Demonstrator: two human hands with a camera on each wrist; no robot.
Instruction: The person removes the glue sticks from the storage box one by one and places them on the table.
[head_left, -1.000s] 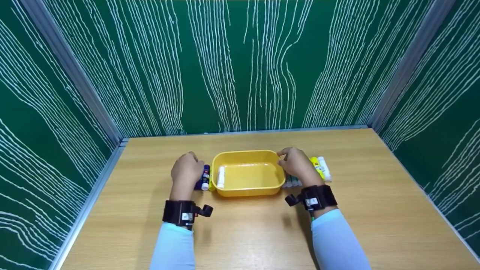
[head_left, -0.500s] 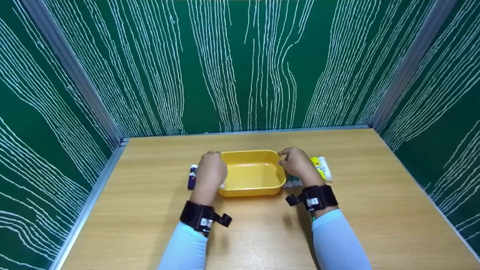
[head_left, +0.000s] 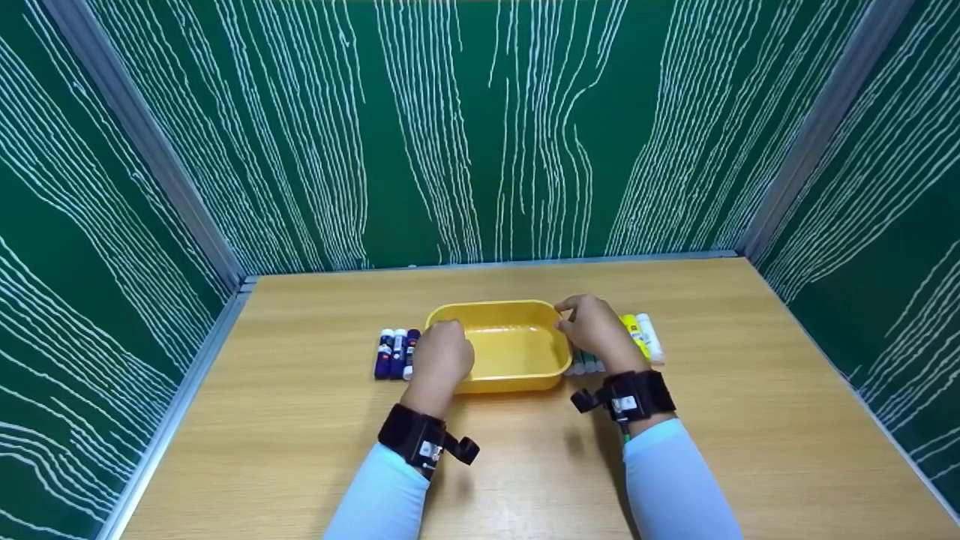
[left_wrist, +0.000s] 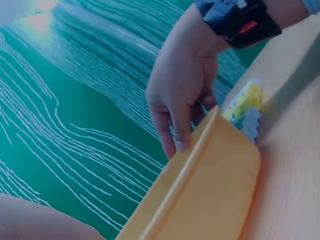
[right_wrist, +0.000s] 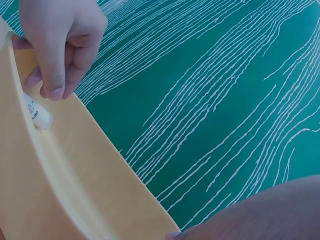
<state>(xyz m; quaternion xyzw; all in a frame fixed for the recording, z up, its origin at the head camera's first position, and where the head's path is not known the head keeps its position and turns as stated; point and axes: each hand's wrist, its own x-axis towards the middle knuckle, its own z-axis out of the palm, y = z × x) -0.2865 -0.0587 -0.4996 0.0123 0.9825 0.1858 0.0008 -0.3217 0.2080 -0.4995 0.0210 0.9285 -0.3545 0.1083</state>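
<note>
A yellow plastic tub (head_left: pixel 510 384) stands mid-table. My left hand (head_left: pixel 442 354) reaches over its left end, fingers pointing down inside. In the right wrist view a white glue stick (right_wrist: pixel 40 114) lies on the tub's floor, just below the loosely bent fingers of that left hand (right_wrist: pixel 65 47); nothing shows between them. From the head view the stick is hidden by the hand. My right hand (head_left: pixel 592 330) holds the tub's right rim, thumb and index finger at the back corner; the left wrist view shows this right hand (left_wrist: pixel 182 95) with its fingers over the rim.
Dark blue glue sticks (head_left: pixel 385 356) lie in a row left of the tub. On its right are several green ones (head_left: pixel 589 363), partly under my right hand, then a yellow one (head_left: pixel 634 334) and a white one (head_left: pixel 650 339). Green walls (head_left: pixel 480 150) enclose the table.
My left hand has moved right, from over the row of dark blue glue sticks into the left end of the tub, uncovering that row. My right hand and the tub stay nearly still.
</note>
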